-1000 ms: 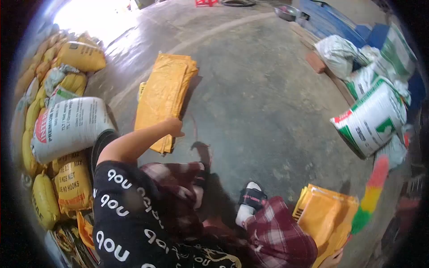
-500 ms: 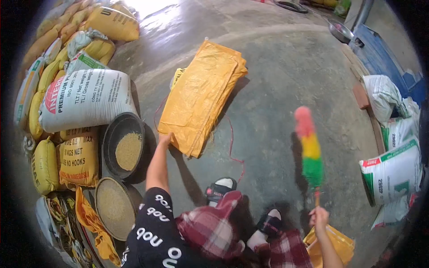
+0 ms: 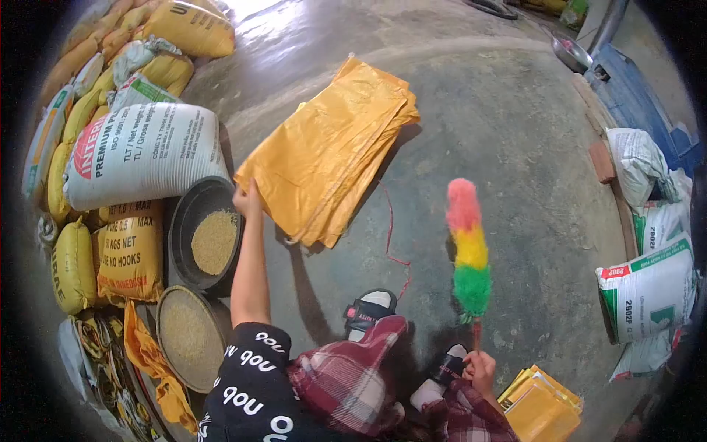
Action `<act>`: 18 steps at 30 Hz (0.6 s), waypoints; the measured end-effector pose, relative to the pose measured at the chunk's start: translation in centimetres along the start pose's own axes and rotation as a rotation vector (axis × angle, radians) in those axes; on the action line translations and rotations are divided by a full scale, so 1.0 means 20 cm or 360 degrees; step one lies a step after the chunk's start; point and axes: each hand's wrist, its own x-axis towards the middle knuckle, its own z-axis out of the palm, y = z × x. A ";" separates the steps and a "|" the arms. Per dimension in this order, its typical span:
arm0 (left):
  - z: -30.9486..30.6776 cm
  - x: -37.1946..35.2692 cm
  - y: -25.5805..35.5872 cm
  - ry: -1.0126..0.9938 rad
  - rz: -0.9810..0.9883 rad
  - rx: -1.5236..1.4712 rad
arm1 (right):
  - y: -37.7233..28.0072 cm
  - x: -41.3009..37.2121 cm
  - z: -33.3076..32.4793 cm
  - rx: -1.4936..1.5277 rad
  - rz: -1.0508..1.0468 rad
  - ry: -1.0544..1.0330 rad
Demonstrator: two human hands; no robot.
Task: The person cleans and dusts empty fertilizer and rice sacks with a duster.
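A stack of flat yellow woven sacks (image 3: 335, 151) lies on the concrete floor ahead of me. My left hand (image 3: 249, 199) pinches the near left corner of the top sack and lifts it off the layers below. Upright in my right hand (image 3: 480, 370) is a duster (image 3: 471, 247) with fluffy pink, yellow and green bands; the fingers wrap its thin handle. The duster's head is apart from the sacks. Beside my right forearm, a second pile of folded yellow sacks (image 3: 543, 409) rests on the floor. A pink string (image 3: 390, 236) trails from under the stack towards my foot.
At left stand a black basin of grain (image 3: 213, 243), a round tray of grain (image 3: 188, 339) and a full white sack (image 3: 147, 158) among stacked yellow ones. White sacks (image 3: 648, 287), a brick (image 3: 602, 162) and a metal bowl (image 3: 571, 55) line the right side.
My left hand has moved left and up, raising the top sack's corner. The duster has shifted left and stands more sharply in view, my right hand moving with it.
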 end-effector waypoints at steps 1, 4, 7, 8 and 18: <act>-0.02 0.02 0.23 0.0020 0.0327 0.0085 | -0.02 0.00 0.00 0.0094 -0.0052 0.0023; -0.03 -0.05 0.94 -0.0180 0.0871 0.0180 | -0.06 0.03 0.00 0.0125 -0.0136 0.0096; -0.02 -0.20 1.48 -0.0392 0.1368 0.0185 | 0.02 0.14 -0.09 -0.0005 -0.0383 0.0224; 0.00 -0.25 1.60 -0.0479 0.1636 0.0067 | -0.12 0.07 -0.01 0.0056 -0.0339 0.0236; 0.06 -0.87 2.24 -0.1075 0.1680 -0.0874 | -0.37 0.04 -0.19 0.0529 -0.0903 0.1010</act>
